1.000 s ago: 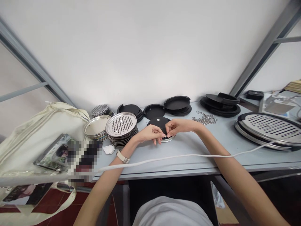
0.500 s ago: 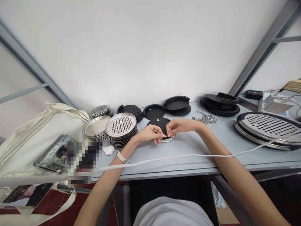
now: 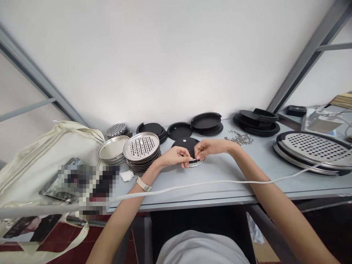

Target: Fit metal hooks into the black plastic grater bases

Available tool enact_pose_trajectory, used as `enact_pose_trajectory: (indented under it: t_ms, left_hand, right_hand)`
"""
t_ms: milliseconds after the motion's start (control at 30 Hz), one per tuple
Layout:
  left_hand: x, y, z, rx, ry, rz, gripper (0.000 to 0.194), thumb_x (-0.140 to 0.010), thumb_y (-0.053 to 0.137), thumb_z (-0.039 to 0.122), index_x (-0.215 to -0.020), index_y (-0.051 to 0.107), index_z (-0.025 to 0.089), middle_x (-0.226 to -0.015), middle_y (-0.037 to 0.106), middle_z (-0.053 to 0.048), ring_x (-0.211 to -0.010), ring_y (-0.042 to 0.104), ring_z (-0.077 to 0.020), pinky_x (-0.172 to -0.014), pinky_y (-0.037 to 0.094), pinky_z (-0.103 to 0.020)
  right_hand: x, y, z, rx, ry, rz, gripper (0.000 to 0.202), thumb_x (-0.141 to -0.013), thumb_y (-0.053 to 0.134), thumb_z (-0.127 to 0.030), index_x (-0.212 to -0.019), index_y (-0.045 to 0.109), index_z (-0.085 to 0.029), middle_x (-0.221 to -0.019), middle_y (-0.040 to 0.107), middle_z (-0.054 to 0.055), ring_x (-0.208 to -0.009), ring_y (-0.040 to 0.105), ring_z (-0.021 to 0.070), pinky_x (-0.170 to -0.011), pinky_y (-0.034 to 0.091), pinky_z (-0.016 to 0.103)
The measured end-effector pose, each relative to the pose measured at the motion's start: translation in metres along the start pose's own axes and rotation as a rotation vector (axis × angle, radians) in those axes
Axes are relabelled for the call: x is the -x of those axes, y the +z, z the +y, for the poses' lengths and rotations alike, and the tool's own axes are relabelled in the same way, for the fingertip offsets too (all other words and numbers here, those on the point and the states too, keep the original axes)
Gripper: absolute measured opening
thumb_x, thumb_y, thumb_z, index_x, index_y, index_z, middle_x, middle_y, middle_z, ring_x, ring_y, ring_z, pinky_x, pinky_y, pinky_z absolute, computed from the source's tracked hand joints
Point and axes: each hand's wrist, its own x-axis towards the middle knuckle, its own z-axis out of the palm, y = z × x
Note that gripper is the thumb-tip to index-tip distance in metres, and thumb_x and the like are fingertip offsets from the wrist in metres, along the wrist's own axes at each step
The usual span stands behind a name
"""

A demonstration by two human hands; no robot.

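1. Black plate (image 3: 190, 144), round and rimmed with shiny metal (image 3: 195, 164), lies flat on the grey table (image 3: 220, 194); both hands are over its near edge
2. Left hand (image 3: 177, 156) comes to the plate's near edge from the left, thumb and forefinger pinched together on a small metal piece (image 3: 194, 160), other fingers curled loosely
3. Right hand (image 3: 207, 147) reaches in from the plate's right, thumb and forefinger also pinched on that piece
4. The relation that matters: the piece sits between the two sets of fingertips, above the plate's near edge, its long axis seemingly running left to right; neither hand is clearly nearer, and whether it touches the plate I cannot tell
5. Left of the plate stands a stack of round graters (image 3: 142, 146), with a stack of metal lids (image 3: 113, 146) beyond it; right of the plate, past the right hand, lies a heap of metal clips (image 3: 239, 137)
6. No brand or label is readable; a picture card (image 3: 31, 227), well left of the plate and lower down, may carry lettering, too blurred to make out
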Motion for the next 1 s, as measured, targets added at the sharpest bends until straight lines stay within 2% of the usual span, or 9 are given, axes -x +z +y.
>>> enact_pose_trajectory:
  t_ms: [500,1000]
  left_hand:
    - [0.0029,-0.0010,0.0038,-0.014,0.011,-0.014,0.032,-0.074,0.066,0.039,-0.080,0.057,0.009,-0.064,0.063,-0.004,-0.058,0.061,-0.0095,-0.052,0.046,-0.018]
    - [0.0027,-0.0011,0.0017,0.002,0.047,-0.057,0.033,-0.072,0.067,0.040,-0.080,0.056,0.010,-0.063,0.063,-0.004,-0.061,0.064,-0.0130,-0.051,0.047,-0.019]
  right_hand:
    - [-0.0013,-0.0004,0.0024,0.032,-0.006,0.000,0.034,-0.070,0.066,-0.045,-0.085,0.062,-0.014,-0.077,0.062,0.001,-0.075,0.058,0.0125,-0.074,0.047,0.029]
    - [-0.0024,-0.0006,0.0025,0.059,0.019,0.013,0.037,-0.065,0.070,-0.045,-0.082,0.061,-0.013,-0.074,0.061,0.001,-0.073,0.056,0.0125,-0.068,0.045,0.027]
